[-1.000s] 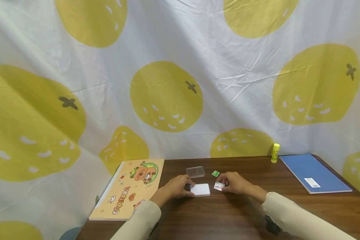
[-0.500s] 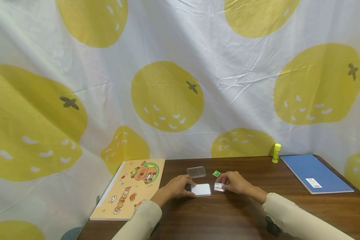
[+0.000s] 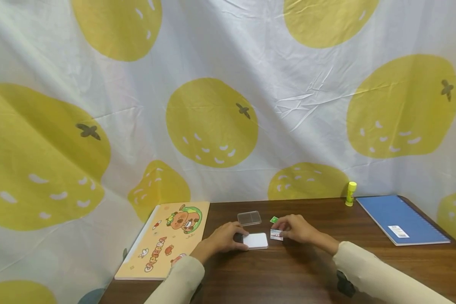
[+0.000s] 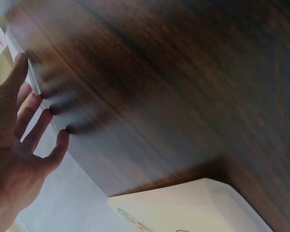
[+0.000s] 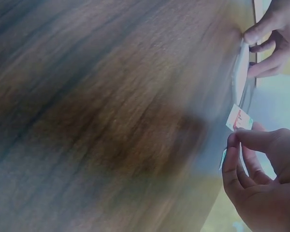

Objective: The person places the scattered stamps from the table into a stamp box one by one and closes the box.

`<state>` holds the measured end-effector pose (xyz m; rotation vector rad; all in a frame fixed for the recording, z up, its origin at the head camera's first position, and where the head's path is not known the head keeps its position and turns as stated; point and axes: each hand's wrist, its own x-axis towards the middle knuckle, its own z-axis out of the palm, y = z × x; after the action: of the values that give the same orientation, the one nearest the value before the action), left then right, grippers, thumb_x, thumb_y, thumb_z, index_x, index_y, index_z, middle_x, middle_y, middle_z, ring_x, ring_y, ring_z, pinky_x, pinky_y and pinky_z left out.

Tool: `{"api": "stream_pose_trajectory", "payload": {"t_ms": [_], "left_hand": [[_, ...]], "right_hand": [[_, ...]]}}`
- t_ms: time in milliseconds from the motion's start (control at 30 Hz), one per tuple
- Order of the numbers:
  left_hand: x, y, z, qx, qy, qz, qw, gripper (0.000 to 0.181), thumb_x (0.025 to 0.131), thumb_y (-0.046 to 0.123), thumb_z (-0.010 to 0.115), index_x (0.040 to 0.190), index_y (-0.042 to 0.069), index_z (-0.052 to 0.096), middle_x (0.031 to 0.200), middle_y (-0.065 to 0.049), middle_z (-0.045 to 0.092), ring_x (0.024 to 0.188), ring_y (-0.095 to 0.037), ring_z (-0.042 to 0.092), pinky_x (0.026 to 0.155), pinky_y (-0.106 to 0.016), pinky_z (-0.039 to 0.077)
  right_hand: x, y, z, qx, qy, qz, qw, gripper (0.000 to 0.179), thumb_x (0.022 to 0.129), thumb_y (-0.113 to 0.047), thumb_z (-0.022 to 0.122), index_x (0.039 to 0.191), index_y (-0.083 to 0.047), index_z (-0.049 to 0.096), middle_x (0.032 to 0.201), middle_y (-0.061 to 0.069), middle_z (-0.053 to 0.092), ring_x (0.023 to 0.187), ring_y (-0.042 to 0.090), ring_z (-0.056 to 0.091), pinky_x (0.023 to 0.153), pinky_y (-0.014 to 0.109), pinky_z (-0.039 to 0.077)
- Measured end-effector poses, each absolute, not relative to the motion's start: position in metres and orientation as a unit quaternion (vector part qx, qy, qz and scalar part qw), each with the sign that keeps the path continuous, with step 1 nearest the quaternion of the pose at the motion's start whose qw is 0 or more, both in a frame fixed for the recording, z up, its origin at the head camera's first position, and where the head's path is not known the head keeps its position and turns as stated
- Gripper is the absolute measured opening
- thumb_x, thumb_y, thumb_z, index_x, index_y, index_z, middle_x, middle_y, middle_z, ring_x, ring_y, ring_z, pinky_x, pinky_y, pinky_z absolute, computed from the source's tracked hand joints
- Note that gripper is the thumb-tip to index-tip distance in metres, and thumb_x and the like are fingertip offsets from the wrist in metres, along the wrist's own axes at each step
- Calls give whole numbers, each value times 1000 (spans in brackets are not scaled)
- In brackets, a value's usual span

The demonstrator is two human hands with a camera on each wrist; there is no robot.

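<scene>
Two hands work over the bench [image 3: 251, 280]: the left hand [image 3: 226, 237] grips the white stack [image 3: 256, 240] by its left end, and the right hand [image 3: 297, 229] pinches the small printed card [image 3: 276, 234]. I'd hold the stack steady and pinch lightly at the card's edge, so neither slips. The card lies at the right hand's fingertips, just right of the stack. Beyond the stack sits a clear case [image 3: 249, 218]; beyond and right, a green piece [image 3: 274, 219].
</scene>
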<state>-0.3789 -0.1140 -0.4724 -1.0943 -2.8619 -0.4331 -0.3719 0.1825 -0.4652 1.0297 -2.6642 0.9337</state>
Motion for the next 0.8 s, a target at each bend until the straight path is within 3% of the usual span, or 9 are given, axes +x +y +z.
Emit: {"api": "stream_pose_trajectory", "payload": {"t_ms": [800], "left_hand": [[-378,-113,-468,-350,-928,-128,17,48,85,39,87,124,13,77,123,-2,69,115,-18,64,102,-35,51]], "right_hand": [[-376,146,-459,361,-863,351,36,24,85,7,77,108,-1,77,92,12,75,79,23,74,70,25,59]]}}
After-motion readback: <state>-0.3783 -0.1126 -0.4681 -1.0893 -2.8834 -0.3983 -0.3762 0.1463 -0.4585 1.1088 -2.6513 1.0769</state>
